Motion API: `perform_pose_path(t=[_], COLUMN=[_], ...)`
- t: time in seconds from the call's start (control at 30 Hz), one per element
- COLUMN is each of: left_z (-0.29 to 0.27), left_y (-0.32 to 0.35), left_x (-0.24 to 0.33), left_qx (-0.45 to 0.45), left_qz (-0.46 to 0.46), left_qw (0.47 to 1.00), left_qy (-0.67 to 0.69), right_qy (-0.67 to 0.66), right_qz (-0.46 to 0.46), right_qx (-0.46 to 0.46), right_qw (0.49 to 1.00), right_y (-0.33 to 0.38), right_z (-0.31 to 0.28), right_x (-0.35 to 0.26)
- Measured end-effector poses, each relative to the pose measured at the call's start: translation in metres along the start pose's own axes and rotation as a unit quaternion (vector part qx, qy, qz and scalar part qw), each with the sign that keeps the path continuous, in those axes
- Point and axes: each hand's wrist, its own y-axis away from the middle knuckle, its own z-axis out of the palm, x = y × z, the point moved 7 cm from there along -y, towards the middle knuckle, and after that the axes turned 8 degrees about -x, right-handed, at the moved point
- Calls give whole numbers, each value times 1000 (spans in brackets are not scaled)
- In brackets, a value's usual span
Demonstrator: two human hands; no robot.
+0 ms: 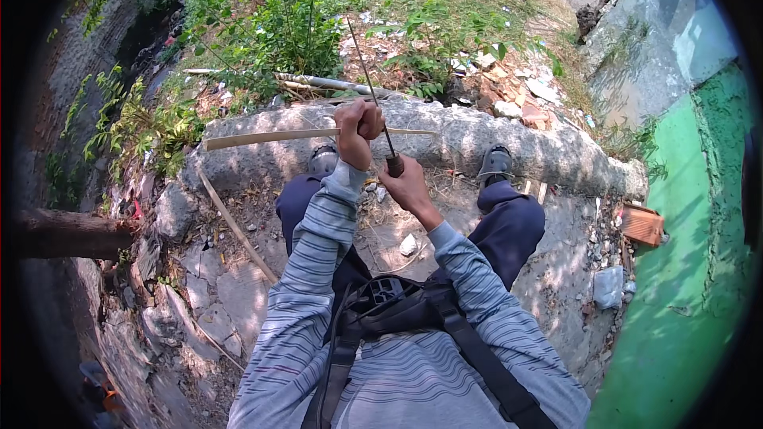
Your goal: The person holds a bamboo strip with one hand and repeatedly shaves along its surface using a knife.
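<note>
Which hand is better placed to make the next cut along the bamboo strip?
The right hand: it already grips the knife by its handle, blade against the bamboo strip. The left hand is closed around the strip, steadying it.

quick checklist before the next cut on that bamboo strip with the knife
1. Left hand gripping bamboo strip: ok.
2. Right hand closed on knife handle: ok.
3. Blade pointing away from the body: ok.
4. Left fingers clear of the blade: not ok, blade passes right beside them.
5. Feet braced against the stone curb: ok.
6. Blade edge biting into the strip: cannot tell.
</note>
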Motion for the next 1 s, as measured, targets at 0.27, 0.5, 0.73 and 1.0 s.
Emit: perform_pose_path(t=[0.27, 0.5, 0.73, 1.0], left_z=[-2, 6, -2, 3], left_y=[0, -2, 0, -4], left_x=[1, 1, -1, -1], left_qx=[3, -37, -13, -24], left_qz=[-12, -5, -9, -4], left_qw=[1000, 999, 1000, 1000], left_qy=[-9, -11, -9, -8], right_qy=[23, -7, -27, -40], right_qz=[31, -22, 35, 9], right_qx=[12, -29, -21, -30], right_qw=[999, 999, 999, 999], right_y=[5, -6, -5, -8], right_z=[-6, -7, -3, -1], right_x=[-1, -5, 17, 17])
